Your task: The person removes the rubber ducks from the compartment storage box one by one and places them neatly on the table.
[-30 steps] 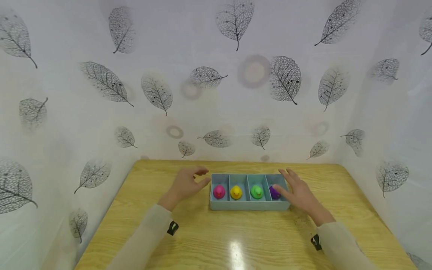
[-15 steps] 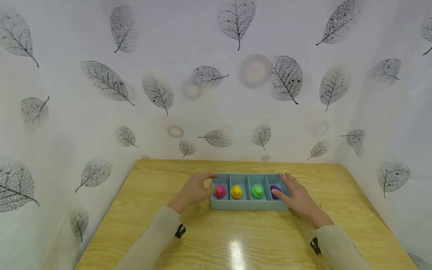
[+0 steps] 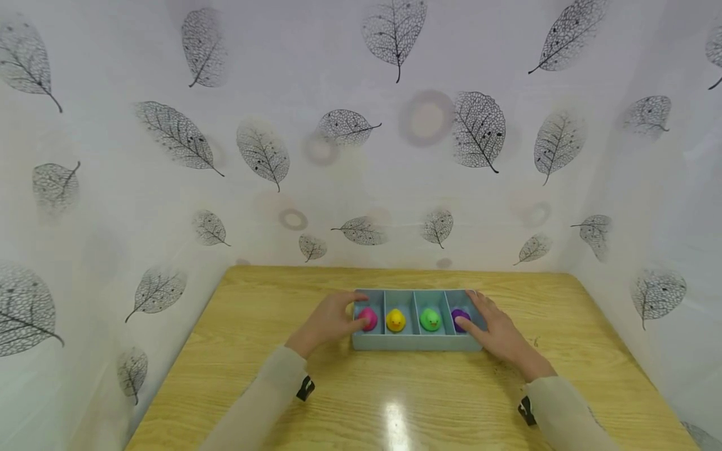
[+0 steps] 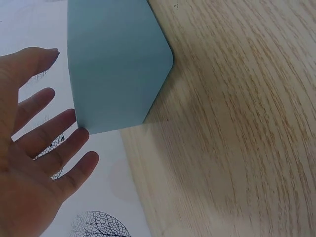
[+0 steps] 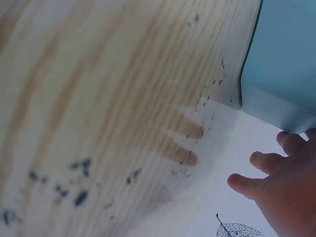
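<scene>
"Where's the tray point(image 3: 417, 343)?"
"Lower centre of the head view, on the wooden table point(image 3: 350, 401). Its 4 compartments hold, left to right, a pink duck point(image 3: 371, 316), yellow duck point(image 3: 395, 321), green duck point(image 3: 430, 320) and purple duck point(image 3: 460, 314)."
"What's near it?"
"Left hand point(image 3: 329, 318) at the left end, right hand point(image 3: 496, 329) at the right, fingers spread on both; whether either touches a duck, I can't tell."

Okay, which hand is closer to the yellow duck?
Left. The left hand is by the pink duck, one compartment over from the yellow duck. The right hand is by the purple duck, two compartments over, beyond the green duck.
</scene>
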`<state>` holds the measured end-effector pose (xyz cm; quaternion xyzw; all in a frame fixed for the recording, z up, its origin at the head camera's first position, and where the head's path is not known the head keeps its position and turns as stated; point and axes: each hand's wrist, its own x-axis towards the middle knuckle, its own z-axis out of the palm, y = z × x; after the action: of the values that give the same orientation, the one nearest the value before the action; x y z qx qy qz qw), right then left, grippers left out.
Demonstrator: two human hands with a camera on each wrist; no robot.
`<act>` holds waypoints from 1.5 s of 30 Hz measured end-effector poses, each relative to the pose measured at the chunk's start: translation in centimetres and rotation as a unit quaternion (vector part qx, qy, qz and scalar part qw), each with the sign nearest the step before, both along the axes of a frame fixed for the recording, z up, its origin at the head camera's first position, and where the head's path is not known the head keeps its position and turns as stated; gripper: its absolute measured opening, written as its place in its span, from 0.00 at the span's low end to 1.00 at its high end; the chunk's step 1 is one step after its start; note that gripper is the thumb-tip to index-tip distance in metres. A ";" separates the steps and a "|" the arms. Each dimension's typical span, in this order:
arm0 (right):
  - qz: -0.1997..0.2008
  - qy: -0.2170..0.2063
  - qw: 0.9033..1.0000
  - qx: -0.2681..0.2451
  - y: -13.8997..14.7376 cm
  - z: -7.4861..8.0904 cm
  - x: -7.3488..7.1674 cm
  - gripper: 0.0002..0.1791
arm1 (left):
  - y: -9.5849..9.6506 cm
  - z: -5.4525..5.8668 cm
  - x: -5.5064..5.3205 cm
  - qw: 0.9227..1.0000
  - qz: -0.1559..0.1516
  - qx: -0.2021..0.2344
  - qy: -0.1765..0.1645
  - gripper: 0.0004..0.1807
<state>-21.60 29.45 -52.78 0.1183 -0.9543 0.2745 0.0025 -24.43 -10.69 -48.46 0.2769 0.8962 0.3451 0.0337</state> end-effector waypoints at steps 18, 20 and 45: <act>0.035 -0.010 0.999 0.019 1.1 0.8 0.4 0.50 | 0.3 -0.5 -0.5 0.999 -0.004 -0.032 0.004 0.29; 0.035 -0.013 0.999 0.019 1.1 0.7 0.4 0.50 | 0.4 -0.6 -0.6 0.999 -0.008 -0.042 0.001 0.29; 0.019 -0.050 0.999 0.000 1.3 0.3 0.8 0.50 | 1.7 -0.6 -1.2 0.993 0.002 -0.101 -0.055 0.30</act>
<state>-20.76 30.75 -52.46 0.1228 -0.9508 0.2800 -0.0501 -25.59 -9.04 -49.10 0.2506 0.9240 0.2672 0.1099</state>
